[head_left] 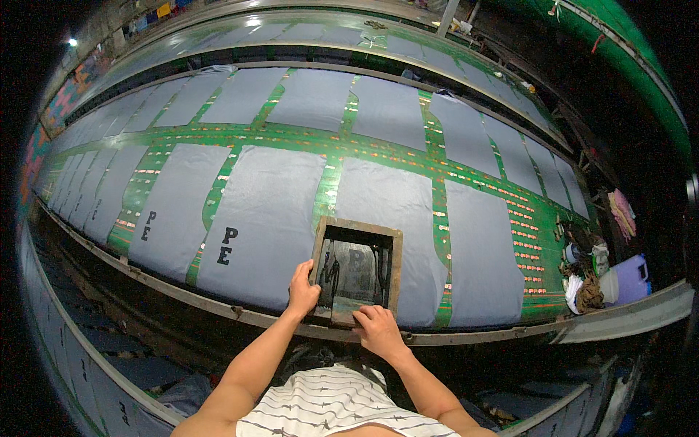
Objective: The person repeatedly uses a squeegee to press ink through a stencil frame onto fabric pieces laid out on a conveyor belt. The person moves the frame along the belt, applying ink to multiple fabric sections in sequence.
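Note:
A small screen-printing frame [397, 266] lies on a grey-blue fabric panel [421, 291] at the near edge of the long table. Its mesh is smeared with black ink, and a dark stencil shape shows through it. My left hand [303, 290] is closed around the frame's left side. Inside the frame, at its near end, rests a flat squeegee [348, 311], and the fingers of my right hand [377, 326] are closed on its right end. To the left, a fabric panel [262, 197] bears black printed marks.
More fabric panels [393, 109] lie in rows over the green table top [331, 178]. A purple plastic jug [628, 280] and crumpled rags [588, 291] sit at the right end. A metal rail [269, 320] runs along the near edge. Another table [73, 357] stands behind me.

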`<state>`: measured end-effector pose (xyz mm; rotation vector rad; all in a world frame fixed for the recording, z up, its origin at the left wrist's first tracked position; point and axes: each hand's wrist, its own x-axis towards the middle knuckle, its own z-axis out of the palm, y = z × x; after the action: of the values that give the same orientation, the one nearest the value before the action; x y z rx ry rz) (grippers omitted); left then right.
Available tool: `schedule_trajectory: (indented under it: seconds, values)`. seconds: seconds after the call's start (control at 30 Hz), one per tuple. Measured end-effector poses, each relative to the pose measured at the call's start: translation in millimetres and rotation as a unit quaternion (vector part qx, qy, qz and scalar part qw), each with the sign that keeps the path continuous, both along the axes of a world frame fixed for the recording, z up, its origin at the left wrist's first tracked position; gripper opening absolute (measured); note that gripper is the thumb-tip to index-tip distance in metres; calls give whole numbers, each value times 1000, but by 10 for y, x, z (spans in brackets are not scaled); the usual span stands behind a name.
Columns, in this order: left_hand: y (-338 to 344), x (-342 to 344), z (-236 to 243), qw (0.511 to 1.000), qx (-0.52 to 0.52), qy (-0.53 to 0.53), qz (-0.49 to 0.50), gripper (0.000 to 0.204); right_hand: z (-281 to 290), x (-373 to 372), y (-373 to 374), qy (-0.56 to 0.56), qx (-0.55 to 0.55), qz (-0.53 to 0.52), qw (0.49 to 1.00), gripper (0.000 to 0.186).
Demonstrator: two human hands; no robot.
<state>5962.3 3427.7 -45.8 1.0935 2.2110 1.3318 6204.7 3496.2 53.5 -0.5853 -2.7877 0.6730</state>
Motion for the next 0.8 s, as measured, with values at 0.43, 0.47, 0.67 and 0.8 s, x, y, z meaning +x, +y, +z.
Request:
schedule_trajectory:
  seconds: [0.43, 0.47, 0.67, 0.8]
  values:
    - [3, 17, 80, 999, -4, -39, 10, 63, -20, -208, 104, 29, -39, -78, 996, 29]
    - [4, 18, 39, 999, -3, -30, 15, 62, -5, -177, 76, 22, -51, -79, 995, 29]
    - [22, 6, -39, 1000, 2, 10, 17, 61, -199, -256, -130, 68, 29, -72, 995, 39]
    - [29, 29, 70, 999, -13, -24, 23, 60, -347, -398, -93, 78, 77, -88, 990, 45]
